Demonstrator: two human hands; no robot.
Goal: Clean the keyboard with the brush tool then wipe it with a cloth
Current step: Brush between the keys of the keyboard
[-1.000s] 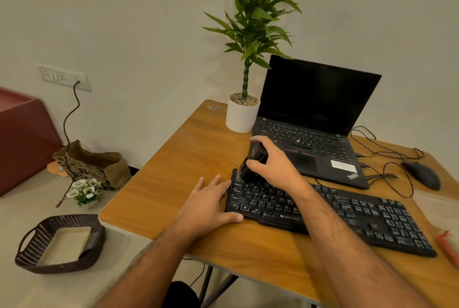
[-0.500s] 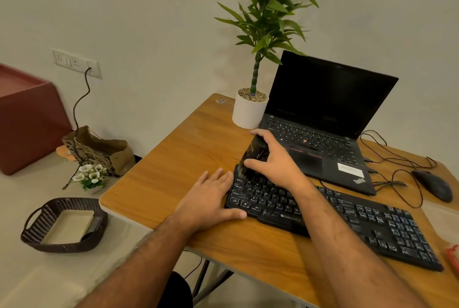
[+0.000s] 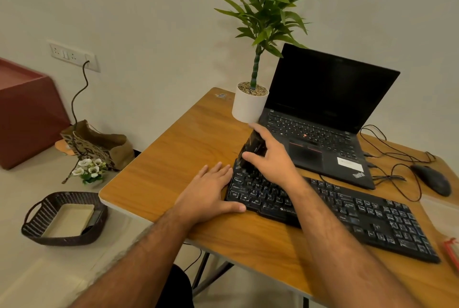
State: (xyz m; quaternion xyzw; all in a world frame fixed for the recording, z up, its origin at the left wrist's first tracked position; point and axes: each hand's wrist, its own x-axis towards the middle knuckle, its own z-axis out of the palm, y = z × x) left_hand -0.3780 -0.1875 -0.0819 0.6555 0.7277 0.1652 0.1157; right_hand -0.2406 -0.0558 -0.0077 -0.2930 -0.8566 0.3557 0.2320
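Observation:
A black keyboard [image 3: 360, 215] lies across the wooden desk [image 3: 173, 158] in front of me. My right hand [image 3: 270, 158] grips a black brush tool [image 3: 250, 151] and holds its lower end on the keys at the keyboard's far left corner. My left hand [image 3: 208, 193] lies flat on the desk against the keyboard's left end, fingers straight, thumb along the front edge. No cloth is visible.
An open black laptop [image 3: 323, 114] stands behind the keyboard, with a potted plant [image 3: 250, 106] to its left. A black mouse [image 3: 432, 178] and tangled cables [image 3: 397, 158] lie at the right. A dark woven basket [image 3: 64, 218], a paper bag [image 3: 99, 143] and white flowers [image 3: 89, 168] are below at left.
The view has shifted, so everything sits lower and to the right in the picture. My right hand still holds the brush at the keyboard's left corner; my left hand stays in place.

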